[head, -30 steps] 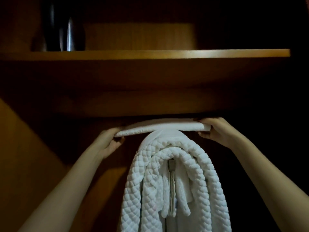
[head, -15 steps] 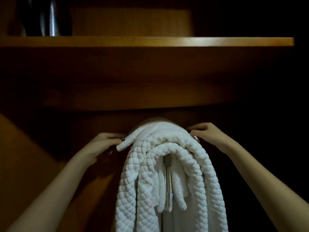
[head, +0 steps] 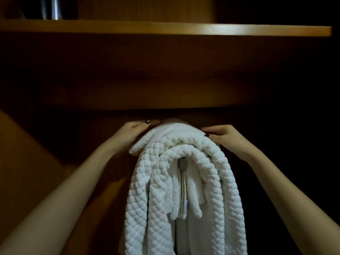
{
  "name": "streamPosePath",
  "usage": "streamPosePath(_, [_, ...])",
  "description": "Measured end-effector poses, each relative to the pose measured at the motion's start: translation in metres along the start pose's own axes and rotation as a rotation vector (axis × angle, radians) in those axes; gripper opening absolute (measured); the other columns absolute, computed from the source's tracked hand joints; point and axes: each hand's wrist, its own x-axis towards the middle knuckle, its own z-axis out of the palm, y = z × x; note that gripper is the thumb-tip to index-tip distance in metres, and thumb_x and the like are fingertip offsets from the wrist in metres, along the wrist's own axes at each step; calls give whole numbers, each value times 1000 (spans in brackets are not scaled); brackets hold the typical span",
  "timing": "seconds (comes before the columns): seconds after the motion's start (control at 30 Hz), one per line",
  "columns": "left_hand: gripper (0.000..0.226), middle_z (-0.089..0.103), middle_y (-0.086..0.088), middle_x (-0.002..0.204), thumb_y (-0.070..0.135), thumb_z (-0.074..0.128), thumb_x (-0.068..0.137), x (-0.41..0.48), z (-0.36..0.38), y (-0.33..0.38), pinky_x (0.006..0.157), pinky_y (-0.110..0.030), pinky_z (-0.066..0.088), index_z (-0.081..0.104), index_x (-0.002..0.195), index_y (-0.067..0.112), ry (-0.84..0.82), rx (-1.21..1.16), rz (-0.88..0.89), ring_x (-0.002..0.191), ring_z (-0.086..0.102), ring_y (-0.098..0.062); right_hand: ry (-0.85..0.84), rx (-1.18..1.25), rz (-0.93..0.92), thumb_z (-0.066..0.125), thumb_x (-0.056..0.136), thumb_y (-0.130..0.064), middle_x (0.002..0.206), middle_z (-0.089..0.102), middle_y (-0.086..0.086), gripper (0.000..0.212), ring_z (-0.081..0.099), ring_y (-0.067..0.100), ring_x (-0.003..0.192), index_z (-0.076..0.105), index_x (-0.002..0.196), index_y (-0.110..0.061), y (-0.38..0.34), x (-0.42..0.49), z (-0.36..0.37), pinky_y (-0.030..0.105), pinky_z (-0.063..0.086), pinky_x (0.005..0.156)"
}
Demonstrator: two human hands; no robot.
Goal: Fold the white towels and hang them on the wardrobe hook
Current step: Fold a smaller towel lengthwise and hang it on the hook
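Several white quilted towels (head: 165, 190) hang draped over a metal wardrobe hook (head: 182, 163) in the middle of the view. A smoother folded white towel (head: 171, 130) lies across the top of them. My left hand (head: 135, 134) holds that top towel's left end, fingers over it. My right hand (head: 223, 135) grips its right side, thumb under the fingers. The towel's far side and most of the hook are hidden by cloth.
A wooden shelf (head: 184, 31) runs across just above the hook, with a dark shiny object (head: 51, 8) standing on it at the left. Wardrobe walls close in on the left and behind. The right side is dark.
The top towel, held flat and level above the pile a second ago, now bends down over it. Both hands came inward and lower, pressing its ends against the hanging towels.
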Motion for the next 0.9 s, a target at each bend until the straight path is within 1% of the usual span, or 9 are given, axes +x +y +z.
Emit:
streamPosePath(0.13, [31, 70, 4, 114, 36, 44, 95, 5, -2, -7, 93, -26, 48, 69, 109, 28, -2, 53, -17, 108, 64, -10, -31, 43, -18, 60, 93, -6, 99, 75, 7, 29, 71, 20, 91, 69, 119, -14, 14, 4, 9, 33, 59, 80])
streamPosePath(0.23, [30, 72, 7, 107, 30, 38, 100, 5, -5, -12, 82, -19, 52, 66, 108, 22, 16, 0, -55, 104, 65, -7, 95, 134, -53, 60, 91, -4, 99, 74, 4, 25, 71, 7, 83, 72, 109, -18, 10, 14, 15, 20, 56, 68])
streamPosePath(0.3, [28, 73, 10, 104, 29, 39, 100, 5, -10, -13, 77, -19, 52, 66, 103, 25, 37, 2, -89, 102, 65, -5, 100, 201, -62, 57, 92, -4, 98, 74, 3, 28, 70, 4, 81, 73, 102, -25, 3, 18, 13, 18, 53, 68])
streamPosePath(0.4, [25, 71, 6, 109, 29, 42, 99, 8, -14, -5, 81, -27, 51, 67, 103, 32, 25, 56, -101, 106, 64, -10, 24, 200, -27, 53, 99, -22, 103, 74, 1, 22, 70, 14, 97, 73, 105, -26, -4, 21, 7, 32, 54, 89])
streamPosePath(0.47, [24, 67, 17, 109, 35, 42, 99, 14, -10, 5, 79, -25, 49, 64, 104, 44, -19, 188, -84, 106, 61, -5, 9, 88, 31, 50, 98, -40, 104, 73, 1, 28, 67, 15, 100, 73, 106, -26, -8, 24, 3, 35, 50, 93])
streamPosePath(0.57, [23, 58, 28, 104, 31, 47, 98, 18, -2, 7, 76, -16, 43, 57, 100, 52, -50, 345, -58, 96, 53, 9, 14, -42, 115, 50, 95, -51, 96, 72, 1, 41, 65, 10, 87, 72, 103, -18, -17, 28, 5, 24, 49, 76])
streamPosePath(0.7, [24, 62, 15, 111, 20, 49, 98, 8, 2, -15, 82, -8, 44, 61, 113, 33, 20, 298, -53, 99, 56, 4, -32, -43, 108, 50, 95, -50, 89, 74, 9, 49, 66, 13, 74, 72, 95, -5, -18, 20, 12, 21, 46, 68])
streamPosePath(0.77, [27, 63, 10, 116, 23, 48, 98, 1, 5, -19, 92, -16, 46, 59, 122, 25, 29, 246, -49, 105, 58, 1, -63, -18, 92, 48, 96, -49, 93, 74, 5, 47, 66, 8, 77, 72, 99, -9, -19, 12, 11, 19, 46, 71])
streamPosePath(0.9, [25, 70, 4, 108, 35, 48, 97, -8, 4, -8, 94, -34, 50, 67, 111, 27, 20, 169, -119, 106, 65, -13, -116, 16, 82, 42, 99, -48, 98, 68, -12, 32, 60, -1, 94, 66, 109, -29, -30, 2, 10, 20, 44, 86])
